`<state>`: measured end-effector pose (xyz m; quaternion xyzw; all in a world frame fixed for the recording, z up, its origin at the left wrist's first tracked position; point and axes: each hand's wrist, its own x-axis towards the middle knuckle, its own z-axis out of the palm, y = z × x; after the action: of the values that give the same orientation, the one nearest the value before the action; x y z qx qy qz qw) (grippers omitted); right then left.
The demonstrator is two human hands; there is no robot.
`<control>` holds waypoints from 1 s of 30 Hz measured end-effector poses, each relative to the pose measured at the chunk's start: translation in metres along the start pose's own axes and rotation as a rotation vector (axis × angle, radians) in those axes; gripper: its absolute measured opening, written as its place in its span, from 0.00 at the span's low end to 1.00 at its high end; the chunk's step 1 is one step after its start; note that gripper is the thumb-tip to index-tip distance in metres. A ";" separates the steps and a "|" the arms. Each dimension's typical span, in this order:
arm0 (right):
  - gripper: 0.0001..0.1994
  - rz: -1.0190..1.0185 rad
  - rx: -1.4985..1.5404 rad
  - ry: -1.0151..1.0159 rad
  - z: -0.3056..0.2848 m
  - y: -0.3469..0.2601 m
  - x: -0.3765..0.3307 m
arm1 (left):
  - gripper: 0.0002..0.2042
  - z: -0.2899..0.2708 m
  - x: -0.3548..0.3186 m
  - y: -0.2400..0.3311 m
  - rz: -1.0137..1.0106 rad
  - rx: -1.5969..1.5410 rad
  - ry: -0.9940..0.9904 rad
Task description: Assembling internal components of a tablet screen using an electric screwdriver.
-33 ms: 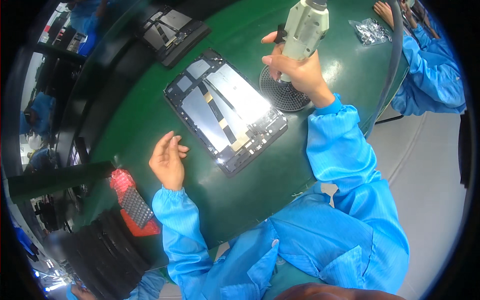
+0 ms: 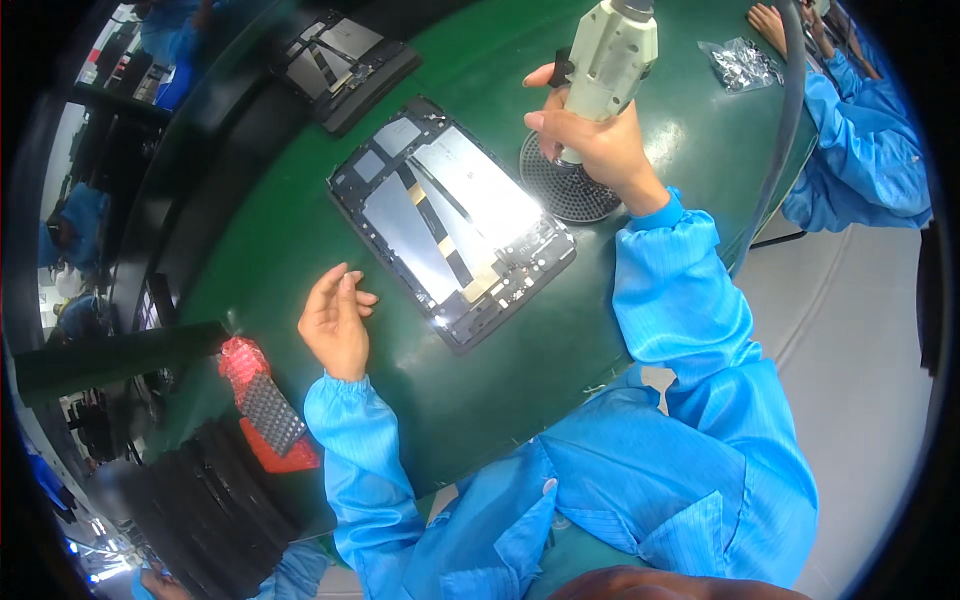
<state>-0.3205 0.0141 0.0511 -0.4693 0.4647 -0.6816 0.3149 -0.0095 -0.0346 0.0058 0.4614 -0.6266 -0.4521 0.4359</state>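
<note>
My right hand (image 2: 610, 150) is wrapped round a cream-coloured electric screwdriver (image 2: 612, 62). Its lower end points down over a round black tray (image 2: 575, 190) with a grid of small holes. Left of that tray lies an opened tablet (image 2: 450, 225), its silver plates, ribbon cable and circuit board facing up. Beside the tablet's left long edge, my left hand (image 2: 337, 318) hovers or rests with loosely bent fingers and holds nothing. The screwdriver's tip is hidden by my right hand.
A second opened tablet (image 2: 335, 65) lies on a dark stack at the far left. A clear bag of small metal parts (image 2: 740, 65) sits far right, near a co-worker's hand (image 2: 768, 24). Red bubble wrap (image 2: 245, 365) and a black stack (image 2: 200, 510) are at left. A grey cable (image 2: 785, 130) hangs at right.
</note>
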 end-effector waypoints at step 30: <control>0.21 0.051 0.193 -0.414 0.117 -0.033 -0.045 | 0.11 0.019 0.026 -0.013 0.091 -0.004 0.034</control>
<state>-0.1945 0.0260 0.0810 -0.5551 0.3347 -0.6037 0.4641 -0.0305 -0.0585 -0.0080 0.4391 -0.6387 -0.4252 0.4674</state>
